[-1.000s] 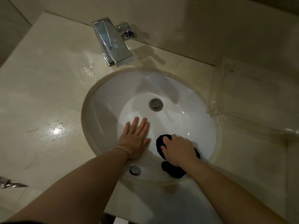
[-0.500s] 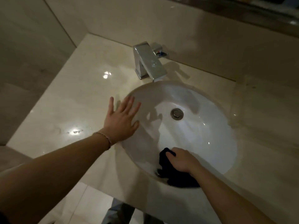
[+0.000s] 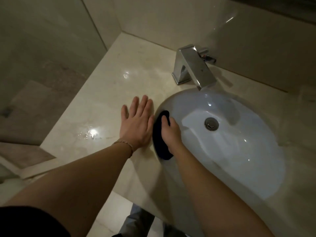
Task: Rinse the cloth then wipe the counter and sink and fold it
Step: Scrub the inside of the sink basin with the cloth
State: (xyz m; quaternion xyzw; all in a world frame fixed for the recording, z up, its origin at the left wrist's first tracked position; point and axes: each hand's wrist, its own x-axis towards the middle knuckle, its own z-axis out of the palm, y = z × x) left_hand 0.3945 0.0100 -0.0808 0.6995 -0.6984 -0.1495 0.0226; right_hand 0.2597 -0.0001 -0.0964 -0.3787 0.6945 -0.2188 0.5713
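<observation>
While the right hand [image 3: 171, 132] presses the dark cloth [image 3: 159, 134] against the inner wall of the sink [image 3: 256, 151], I read this as the sink-wiping step of the task. The cloth sits bunched on the sink's left wall, just inside the rim and on the side away from the drain [image 3: 211, 123]. My right fingers curl over the top of the cloth, with the palm bearing down on it, so that hand holds it while it pushes. My left hand [image 3: 136, 124] lies flat with its fingers straight and close together on the desk [image 3: 95, 106], just outside the sink's left rim, beside the cloth but not touching it as far as I can tell; I take it as a brace. The tap [image 3: 193, 65] stands behind the sink and no water runs from it. Wet patches glint on the desk left of the sink.

For the next move I would judge that the cloth should follow the curve of the sink wall, kept pressed flat so it does not slip free of my fingers on the smooth, wet surface. The rim by my left hand may need a pass too, which would mean lifting that hand clear. Folding is not yet begun, since the cloth is bunched.
</observation>
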